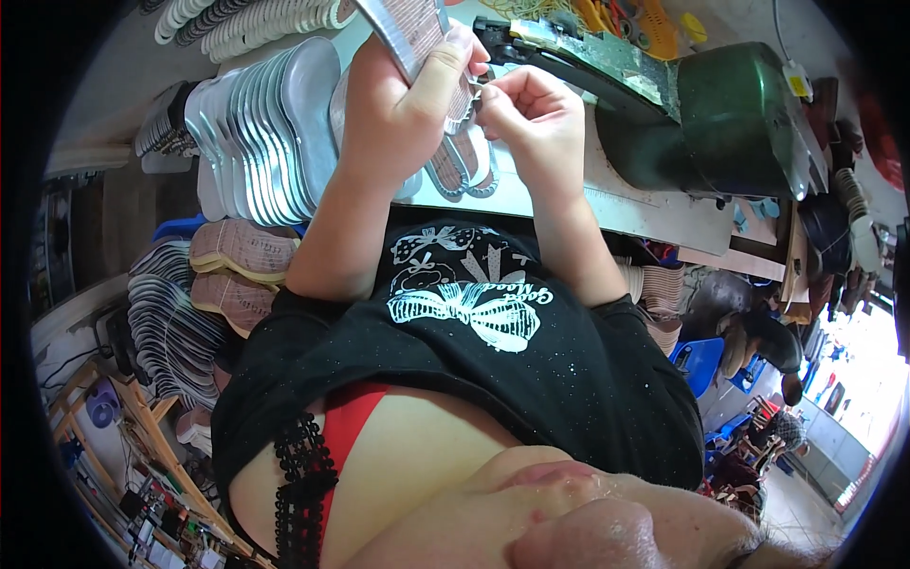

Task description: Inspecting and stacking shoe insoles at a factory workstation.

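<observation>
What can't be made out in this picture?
Silver-edged piece in the left hand: far end cut off by the head view's top edge.
Whatever the right hand pinches: too small, partly covered by its grip, head view.
Clutter at lower left: too small, blurred, head view.

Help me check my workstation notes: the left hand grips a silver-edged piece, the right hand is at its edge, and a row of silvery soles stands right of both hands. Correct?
The side is wrong. The left hand grips the silver-edged piece, the right hand is at its edge, but the head view shows the row of silvery soles left of both.
</observation>
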A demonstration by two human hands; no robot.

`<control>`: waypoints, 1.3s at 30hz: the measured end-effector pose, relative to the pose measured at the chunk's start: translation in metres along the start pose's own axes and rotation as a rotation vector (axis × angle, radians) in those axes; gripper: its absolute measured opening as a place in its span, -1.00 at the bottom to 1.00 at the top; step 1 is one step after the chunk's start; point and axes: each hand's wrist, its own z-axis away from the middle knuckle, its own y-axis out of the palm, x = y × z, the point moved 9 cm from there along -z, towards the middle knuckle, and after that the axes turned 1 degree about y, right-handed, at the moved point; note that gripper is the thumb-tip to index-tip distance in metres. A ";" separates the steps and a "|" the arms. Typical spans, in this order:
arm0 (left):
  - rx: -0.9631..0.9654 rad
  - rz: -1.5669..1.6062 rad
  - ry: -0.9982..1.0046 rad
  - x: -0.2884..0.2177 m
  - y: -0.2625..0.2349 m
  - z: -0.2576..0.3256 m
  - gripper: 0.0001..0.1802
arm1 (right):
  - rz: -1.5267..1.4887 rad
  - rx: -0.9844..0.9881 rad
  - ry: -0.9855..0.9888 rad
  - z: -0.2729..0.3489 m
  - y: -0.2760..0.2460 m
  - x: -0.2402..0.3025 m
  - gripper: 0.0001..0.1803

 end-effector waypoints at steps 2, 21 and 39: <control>0.012 0.010 0.026 0.002 -0.001 0.000 -0.67 | -0.235 0.072 0.109 -0.001 -0.001 -0.014 -0.91; 0.166 -0.015 0.322 -0.002 0.028 0.006 -0.61 | -0.077 0.087 0.157 -0.008 -0.030 0.004 -0.89; -0.097 0.168 -0.223 0.117 0.011 -0.081 -0.75 | -0.556 -0.006 0.219 -0.019 -0.007 -0.041 -0.71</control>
